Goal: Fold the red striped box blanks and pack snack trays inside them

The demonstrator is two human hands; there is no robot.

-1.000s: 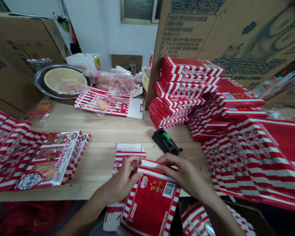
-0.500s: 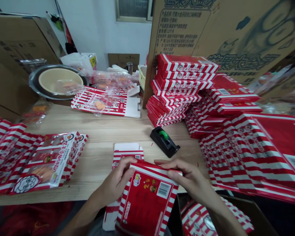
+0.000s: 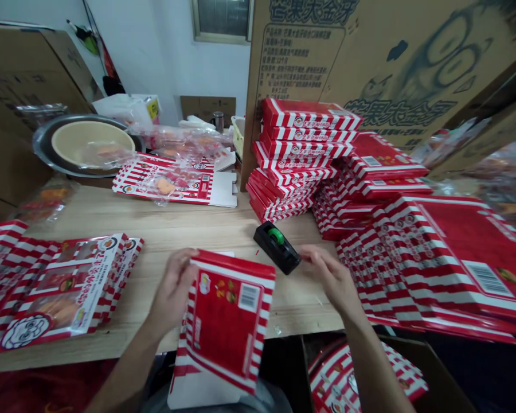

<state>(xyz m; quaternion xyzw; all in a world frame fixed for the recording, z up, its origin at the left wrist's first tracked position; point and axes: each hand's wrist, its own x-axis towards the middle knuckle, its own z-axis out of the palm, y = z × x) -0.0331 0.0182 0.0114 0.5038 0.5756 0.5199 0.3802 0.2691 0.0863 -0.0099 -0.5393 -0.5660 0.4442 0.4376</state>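
Observation:
My left hand (image 3: 174,287) grips the upper left corner of a red box (image 3: 226,321) with striped edges, its barcode side facing up. The box is tilted over the table's front edge, above a flat white and striped carton (image 3: 198,381). My right hand (image 3: 329,275) is off the box, its thumb and forefinger together at the cutting end of a black tape dispenser (image 3: 277,246) with a green roll. Whether a piece of tape is between those fingers is too small to tell.
Striped boxes (image 3: 309,117) are stacked at the right, before a large cardboard carton (image 3: 309,63). More packs (image 3: 90,287) stand at the left. Behind are a beige basin (image 3: 92,140) and flat printed cartons (image 3: 221,186). An open carton (image 3: 430,367) sits below right.
My right hand has let go of the box and moved up and right to the tape dispenser. My left hand has shifted up and left with the box.

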